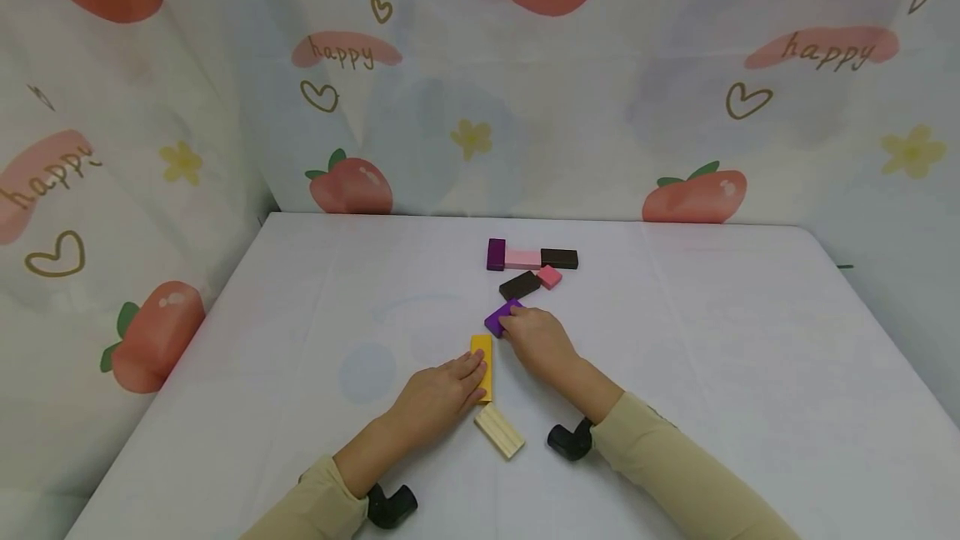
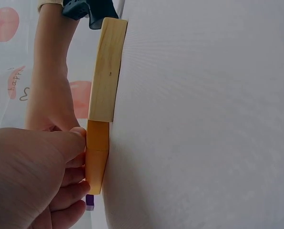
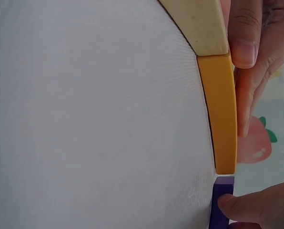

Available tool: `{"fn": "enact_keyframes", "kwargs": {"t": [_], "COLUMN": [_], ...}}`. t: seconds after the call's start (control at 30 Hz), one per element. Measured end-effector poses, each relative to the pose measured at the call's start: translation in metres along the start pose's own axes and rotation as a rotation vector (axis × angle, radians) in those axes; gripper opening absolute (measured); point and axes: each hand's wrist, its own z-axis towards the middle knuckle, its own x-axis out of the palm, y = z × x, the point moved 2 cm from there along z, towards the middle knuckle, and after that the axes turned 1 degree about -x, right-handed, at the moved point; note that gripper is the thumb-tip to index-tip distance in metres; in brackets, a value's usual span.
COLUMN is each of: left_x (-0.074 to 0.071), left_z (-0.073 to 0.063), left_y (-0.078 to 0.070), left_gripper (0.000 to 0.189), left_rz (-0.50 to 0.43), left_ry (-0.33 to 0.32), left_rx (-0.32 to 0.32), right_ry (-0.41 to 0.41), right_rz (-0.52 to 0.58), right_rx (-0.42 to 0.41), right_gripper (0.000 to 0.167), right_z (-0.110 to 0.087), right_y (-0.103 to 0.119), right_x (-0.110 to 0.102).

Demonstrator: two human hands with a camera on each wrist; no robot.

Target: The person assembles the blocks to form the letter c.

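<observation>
My left hand [image 1: 438, 398] lies across a yellow wooden block [image 1: 482, 343], its fingertips resting on the top face; the left wrist view shows thumb and fingers touching that orange-yellow block [image 2: 98, 157]. Just beyond, my right hand [image 1: 542, 342] pinches a purple block [image 1: 493, 324] between thumb and fingers. A narrow gap parts the purple block [image 3: 220, 210] from the yellow one in the right wrist view. Nearest the person, a pale natural-wood block [image 1: 499, 432] lies slanted, touching the yellow block's near end.
Past the purple block lie a dark brown block [image 1: 519, 285] and a small pink block [image 1: 550, 277]. Farther back, a dark purple block [image 1: 496, 254], a light pink block [image 1: 522, 259] and a dark block [image 1: 559, 259] form a row. Black wrist-worn devices [image 1: 570, 440] sit under both wrists.
</observation>
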Motion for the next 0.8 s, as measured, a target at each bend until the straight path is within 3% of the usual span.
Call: {"fn": "enact_keyframes", "kwargs": {"t": [0.27, 0.8], "left_x": [0.0004, -0.0016], "left_z": [-0.0006, 0.0], "left_y": [0.0, 0.0002], "left_gripper": [0.043, 0.042], "left_rz": [0.004, 0.01], "left_ry": [0.023, 0.008], "left_rx": [-0.012, 0.004], "right_ry": [0.071, 0.073], "right_rz": [-0.032, -0.054], "right_rx": [0.019, -0.001], "right_gripper": [0.018, 0.018], "right_z": [0.0041, 0.0065], "right_y": [0.0032, 0.0045], "right_x": [0.0004, 0.003]}}
